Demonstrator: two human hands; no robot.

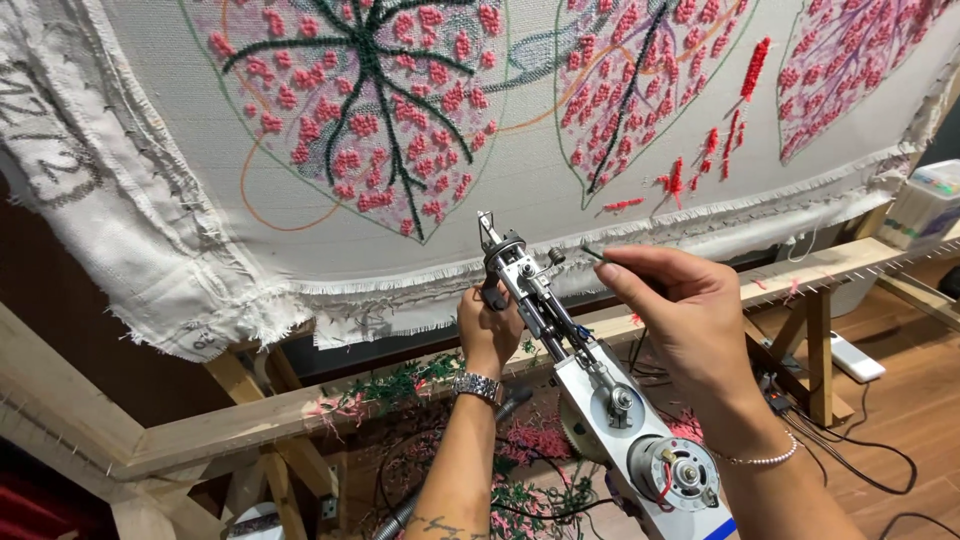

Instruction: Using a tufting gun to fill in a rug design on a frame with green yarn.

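Two hands are working on one tufting gun [590,380], held nose-up just below the stretched cloth [500,190] on its wooden frame [200,430] — the left hand [488,335] is clamping the front grip, the right hand [680,320] is pinching a thin tool [592,252] near the needle. Risk as I'm seeing it: that tool could be slipping into the mechanism, or the gun tipping since only one hand is carrying it. Three pink leaf shapes are showing, and yarn scraps [520,440] are littering the floor.
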